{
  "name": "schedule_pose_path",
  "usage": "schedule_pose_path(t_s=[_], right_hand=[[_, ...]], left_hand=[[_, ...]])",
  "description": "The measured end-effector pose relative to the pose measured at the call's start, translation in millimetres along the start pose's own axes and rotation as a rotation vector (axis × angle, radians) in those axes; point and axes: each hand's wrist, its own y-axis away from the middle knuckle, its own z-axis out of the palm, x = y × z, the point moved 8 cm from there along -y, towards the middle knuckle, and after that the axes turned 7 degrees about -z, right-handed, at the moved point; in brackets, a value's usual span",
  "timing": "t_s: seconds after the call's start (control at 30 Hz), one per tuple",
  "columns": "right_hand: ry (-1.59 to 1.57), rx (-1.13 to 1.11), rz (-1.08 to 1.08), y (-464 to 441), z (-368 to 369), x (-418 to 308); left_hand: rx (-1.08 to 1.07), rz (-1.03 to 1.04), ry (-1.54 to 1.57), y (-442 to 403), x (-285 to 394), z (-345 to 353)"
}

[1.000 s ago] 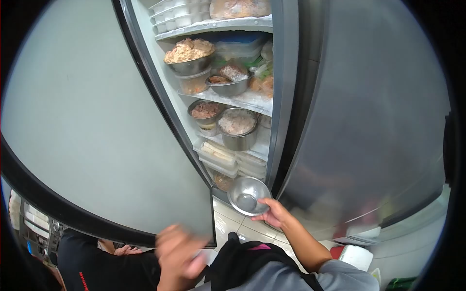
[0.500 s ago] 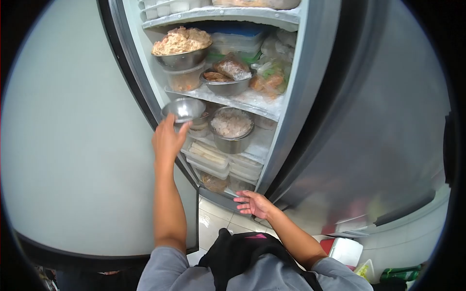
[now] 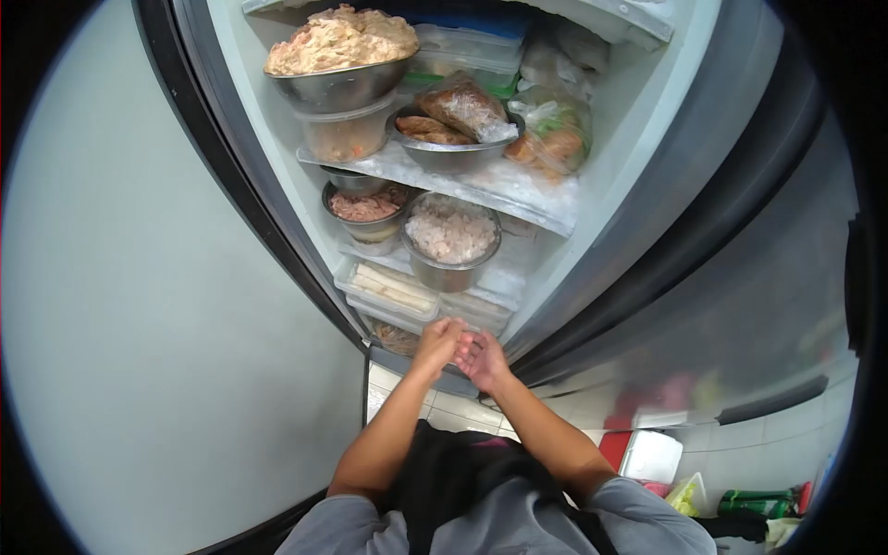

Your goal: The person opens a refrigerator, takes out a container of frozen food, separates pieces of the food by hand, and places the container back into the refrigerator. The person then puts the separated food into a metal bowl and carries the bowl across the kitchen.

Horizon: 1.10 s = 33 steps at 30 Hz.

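Note:
My left hand [image 3: 438, 348] and my right hand [image 3: 481, 361] meet low in front of the open fridge. The left fingers are curled in against the right fingertips; what they hold, if anything, is hidden. My right hand is palm up, its fingers loosely bent and apart. Just beyond them lies a clear tub of pale sticks [image 3: 393, 289]. Above that, a steel pot of whitish chunks [image 3: 451, 231] stands beside a steel bowl of pink minced meat [image 3: 367, 205]. Another steel bowl [image 3: 355, 180] shows behind the meat, partly hidden under the shelf.
The upper shelf holds a large bowl of pale mixture [image 3: 342, 44], a bowl with wrapped food [image 3: 453, 155] and a knotted plastic bag [image 3: 552, 134]. The fridge door [image 3: 185, 324] stands open on the left. A white box [image 3: 652, 457] is at lower right.
My left hand has left the steel bowl and come down and right to my right hand. The minced meat shows plainly now. The view has moved closer to the shelves.

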Motion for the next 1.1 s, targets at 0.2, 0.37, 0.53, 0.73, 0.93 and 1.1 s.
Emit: schedule_pose_path(t_s=[0.2, 0.37, 0.53, 0.73, 0.93, 1.1], right_hand=[[-0.094, 0.021, -0.146, -20, -14, 5], [-0.151, 0.001, -0.182, -15, -3, -8], [-0.388, -0.106, -0.140, -30, -6, 0], [-0.342, -0.035, -0.102, -17, -9, 3], [-0.225, 0.071, -0.168, -24, -13, 6], [-0.209, 0.225, -0.227, -36, -15, 11]], left_hand=[[0.109, -0.077, 0.278, -57, -13, 22], [0.225, -0.067, 0.173, -68, -6, 22], [0.317, -0.051, 0.194, -54, 0, 26], [0.411, 0.031, 0.315, -48, -10, 21], [0.459, 0.008, 0.286, -44, -11, 18], [0.490, 0.039, 0.338, -37, -16, 20]])
